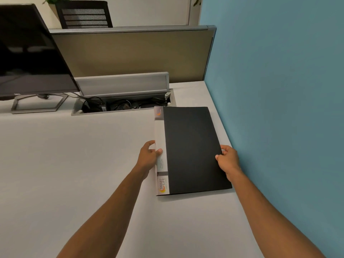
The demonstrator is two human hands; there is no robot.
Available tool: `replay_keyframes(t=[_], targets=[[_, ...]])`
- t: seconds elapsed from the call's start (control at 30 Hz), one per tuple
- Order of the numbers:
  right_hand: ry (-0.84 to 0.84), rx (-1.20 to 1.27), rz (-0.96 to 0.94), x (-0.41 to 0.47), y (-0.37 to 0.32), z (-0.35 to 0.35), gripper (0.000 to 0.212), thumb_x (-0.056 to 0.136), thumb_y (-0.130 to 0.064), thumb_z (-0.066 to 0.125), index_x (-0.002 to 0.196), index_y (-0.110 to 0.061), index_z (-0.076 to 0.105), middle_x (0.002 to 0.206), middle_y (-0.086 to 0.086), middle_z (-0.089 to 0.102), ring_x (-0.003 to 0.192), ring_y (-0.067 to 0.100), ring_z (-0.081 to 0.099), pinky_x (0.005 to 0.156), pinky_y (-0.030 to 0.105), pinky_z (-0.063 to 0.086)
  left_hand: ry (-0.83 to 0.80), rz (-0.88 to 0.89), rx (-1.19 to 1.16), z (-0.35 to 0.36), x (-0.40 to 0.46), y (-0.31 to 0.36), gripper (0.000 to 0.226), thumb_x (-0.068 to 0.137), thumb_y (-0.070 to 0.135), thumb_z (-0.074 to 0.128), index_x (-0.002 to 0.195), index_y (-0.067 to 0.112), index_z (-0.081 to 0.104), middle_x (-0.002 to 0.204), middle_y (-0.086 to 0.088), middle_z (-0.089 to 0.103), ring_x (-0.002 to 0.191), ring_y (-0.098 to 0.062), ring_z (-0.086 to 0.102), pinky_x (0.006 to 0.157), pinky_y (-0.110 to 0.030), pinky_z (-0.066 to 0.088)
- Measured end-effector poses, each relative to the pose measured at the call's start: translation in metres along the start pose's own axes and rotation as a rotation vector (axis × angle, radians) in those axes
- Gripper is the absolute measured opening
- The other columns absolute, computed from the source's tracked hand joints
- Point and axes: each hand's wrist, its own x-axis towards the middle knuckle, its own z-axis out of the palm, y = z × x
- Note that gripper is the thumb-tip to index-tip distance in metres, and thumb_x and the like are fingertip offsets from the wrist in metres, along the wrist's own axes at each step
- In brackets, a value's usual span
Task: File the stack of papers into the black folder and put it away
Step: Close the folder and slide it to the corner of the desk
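Observation:
The black folder (191,148) lies closed and flat on the grey desk (74,164), near the right edge by the blue partition. Its white labelled spine faces left. My left hand (149,155) grips the spine side, thumb on top. On the opposite long edge my right hand (228,160) holds the folder, fingers curled over the cover. No loose papers are visible; any contents of the folder are hidden.
A dark monitor (31,53) on a stand sits at the far left. Behind the folder an open cable tray (122,106) with a raised grey lid holds black cables. A beige divider (134,54) closes the back, the blue wall (279,90) the right side.

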Motion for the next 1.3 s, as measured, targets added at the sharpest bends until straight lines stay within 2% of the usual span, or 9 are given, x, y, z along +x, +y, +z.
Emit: replay_keyframes(t=[0.27,0.3,0.37,0.43,0.53,0.67,0.87,1.07,1.3], targets=[[0.084,-0.087,-0.027,0.023,0.012,-0.013,0.040,0.082,0.008,0.055,0.114,-0.014,0.061,0.108,0.002,0.065,0.072,0.005,0.054,0.060,0.011,0.041,0.019,-0.032,0.071,0.035,0.008,0.008,0.049,0.092,0.027,0.058,0.138,0.022,0.041,0.133,-0.003,0.054,0.105,-0.029,0.060,0.087,-0.049,0.052],[0.092,-0.089,-0.035,0.024,0.011,-0.013,0.040,0.082,0.009,0.055,0.115,-0.013,0.061,0.110,0.002,0.066,0.074,0.006,0.056,0.064,0.013,0.044,0.029,-0.027,0.085,0.038,0.008,0.008,0.050,0.092,0.027,0.058,0.139,0.021,0.040,0.135,-0.003,0.054,0.107,-0.030,0.059,0.087,-0.049,0.051],[0.113,-0.094,-0.051,0.026,0.010,-0.014,0.042,0.082,0.008,0.055,0.120,-0.009,0.060,0.118,0.008,0.065,0.094,0.020,0.063,0.081,0.023,0.049,0.049,-0.009,0.122,0.042,0.009,0.010,0.051,0.092,0.028,0.058,0.140,0.020,0.040,0.137,-0.004,0.053,0.111,-0.032,0.058,0.088,-0.049,0.051],[0.145,-0.131,-0.069,0.029,0.009,-0.015,0.044,0.082,0.005,0.058,0.125,-0.006,0.057,0.124,0.013,0.062,0.110,0.027,0.059,0.094,0.033,0.047,0.076,0.015,0.160,0.046,0.009,0.010,0.051,0.092,0.029,0.059,0.139,0.018,0.043,0.137,-0.005,0.054,0.111,-0.032,0.058,0.089,-0.048,0.050],[0.171,-0.155,-0.081,0.031,0.010,-0.015,0.045,0.084,0.003,0.059,0.128,-0.004,0.054,0.127,0.016,0.058,0.116,0.030,0.055,0.101,0.042,0.045,0.113,0.050,0.209,0.053,0.009,0.012,0.050,0.091,0.030,0.060,0.137,0.015,0.045,0.136,-0.007,0.054,0.112,-0.032,0.058,0.091,-0.045,0.049],[0.226,-0.178,-0.119,0.028,0.011,-0.010,0.041,0.086,0.004,0.056,0.126,-0.005,0.055,0.127,0.016,0.053,0.116,0.030,0.053,0.101,0.039,0.044,0.173,0.066,0.243,0.056,0.012,0.011,0.043,0.090,0.028,0.062,0.129,0.011,0.053,0.130,-0.008,0.058,0.109,-0.029,0.059,0.091,-0.041,0.049],[0.272,-0.274,-0.254,0.021,0.012,-0.004,0.036,0.083,0.009,0.056,0.117,-0.003,0.059,0.122,0.017,0.053,0.116,0.031,0.051,0.099,0.035,0.041,0.214,0.114,0.271,0.050,0.014,0.005,0.021,0.087,0.026,0.066,0.104,0.012,0.064,0.104,-0.003,0.065,0.092,-0.022,0.061,0.081,-0.032,0.048],[0.288,-0.319,-0.326,0.013,0.012,-0.003,0.035,0.086,0.005,0.057,0.119,-0.003,0.058,0.123,0.015,0.055,0.117,0.030,0.049,0.098,0.037,0.041,0.233,0.200,0.322,0.037,0.008,-0.001,0.020,0.090,0.029,0.061,0.103,0.013,0.064,0.105,-0.003,0.067,0.085,-0.013,0.057,0.079,-0.027,0.045],[0.236,-0.349,-0.440,-0.007,0.000,0.017,0.030,0.091,-0.015,0.058,0.121,-0.012,0.056,0.123,0.009,0.058,0.118,0.024,0.049,0.095,0.036,0.043,0.301,0.263,0.371,0.001,-0.005,-0.009,0.024,0.093,0.027,0.057,0.109,0.011,0.065,0.115,-0.007,0.065,0.099,-0.018,0.059,0.091,-0.030,0.047]])
